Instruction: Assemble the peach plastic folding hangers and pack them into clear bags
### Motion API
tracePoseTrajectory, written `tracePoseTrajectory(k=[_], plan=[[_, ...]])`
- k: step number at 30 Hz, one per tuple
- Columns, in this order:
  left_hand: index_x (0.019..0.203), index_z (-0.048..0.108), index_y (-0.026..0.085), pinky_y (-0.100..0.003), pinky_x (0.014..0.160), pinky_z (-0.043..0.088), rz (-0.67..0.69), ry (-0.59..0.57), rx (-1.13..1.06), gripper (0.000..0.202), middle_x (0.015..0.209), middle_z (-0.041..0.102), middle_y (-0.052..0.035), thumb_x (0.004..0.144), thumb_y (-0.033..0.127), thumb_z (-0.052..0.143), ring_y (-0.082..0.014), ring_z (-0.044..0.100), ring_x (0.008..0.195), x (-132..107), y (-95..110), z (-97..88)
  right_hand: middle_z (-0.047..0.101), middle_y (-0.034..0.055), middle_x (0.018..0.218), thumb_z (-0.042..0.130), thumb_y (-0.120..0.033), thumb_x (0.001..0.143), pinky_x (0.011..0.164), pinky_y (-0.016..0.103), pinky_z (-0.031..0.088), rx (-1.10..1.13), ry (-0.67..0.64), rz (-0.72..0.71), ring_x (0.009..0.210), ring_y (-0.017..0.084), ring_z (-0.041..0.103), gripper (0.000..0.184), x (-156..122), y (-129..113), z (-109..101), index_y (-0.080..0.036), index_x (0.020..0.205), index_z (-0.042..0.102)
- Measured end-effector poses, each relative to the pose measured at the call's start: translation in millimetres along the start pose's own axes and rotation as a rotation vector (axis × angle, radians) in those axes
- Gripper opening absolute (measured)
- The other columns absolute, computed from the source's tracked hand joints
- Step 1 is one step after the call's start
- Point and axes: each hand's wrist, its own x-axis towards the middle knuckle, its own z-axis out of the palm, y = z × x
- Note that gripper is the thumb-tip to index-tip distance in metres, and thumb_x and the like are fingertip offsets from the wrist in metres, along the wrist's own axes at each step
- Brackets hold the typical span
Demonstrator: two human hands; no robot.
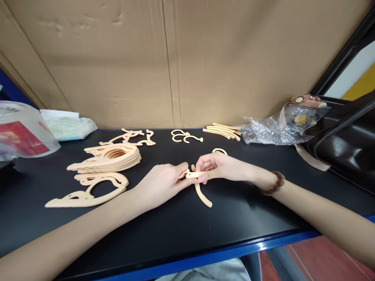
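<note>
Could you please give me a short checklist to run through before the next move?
1. Left hand has a grip on the cream piece: ok, its fingers pinch one end.
2. Right hand steadies the same piece: ok, thumb and fingers are on the other end.
3. Curved strip below the hands is joined to the held piece: cannot tell, the hands hide its upper end.
4. Stacked hangers are apart from the hands: ok, they lie to the left.
5. Nearest folded hanger is free of the left forearm: cannot tell, they meet in the view.
6. Loose hooks are apart from both hands: ok, they lie farther back.
</note>
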Motion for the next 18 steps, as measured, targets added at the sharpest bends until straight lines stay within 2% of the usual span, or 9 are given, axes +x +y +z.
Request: tracePoseTrajectory(k=[9, 15, 18], plan=[[0.07, 0.047, 0.021, -0.025, 0.047, 0.029, 0.016, 0.006, -0.045, 0.049, 0.055, 0.052, 0.0015, 0.096, 0.055, 0.024, -0.0155, 0.052, 0.049, -1.9, 0.2, 1.9, 0.065, -0.0025, 0.076, 0.069, -0.028, 0.079, 0.074, 0.025, 0.047, 0.021, 0.002, -0.012, 0.073, 0.01, 0.062, 0.016, 0.6, 0.7, 0.4, -0.017, 0.083, 0.058], [0.077, 0.057, 0.019, -0.026, 0.047, 0.028, 0.065, -0.006, 0.12, 0.051, 0.057, 0.057, -0.0016, 0.098, 0.048, 0.021, -0.0173, 0.056, 0.05, -2.7, -0.7, 3.2, 0.067, -0.0008, 0.078, 0.069, -0.031, 0.079, 0.065, 0.023, 0.047, 0.01, 0.02, 0.004, 0.069, 0.01, 0.061, 0.018, -0.7, -1.7, 3.1, -0.017, 0.084, 0.058], [0.076, 0.057, 0.019, -0.025, 0.046, 0.027, 0.087, -0.003, 0.17, 0.048, 0.056, 0.057, -0.0011, 0.098, 0.047, 0.024, -0.0167, 0.058, 0.05, -3.1, -0.2, 1.5, 0.067, -0.0004, 0.076, 0.069, -0.035, 0.079, 0.062, 0.022, 0.045, -0.022, 0.022, 0.016, 0.069, 0.011, 0.062, 0.022, -1.2, -2.9, 3.7, -0.018, 0.084, 0.057]])
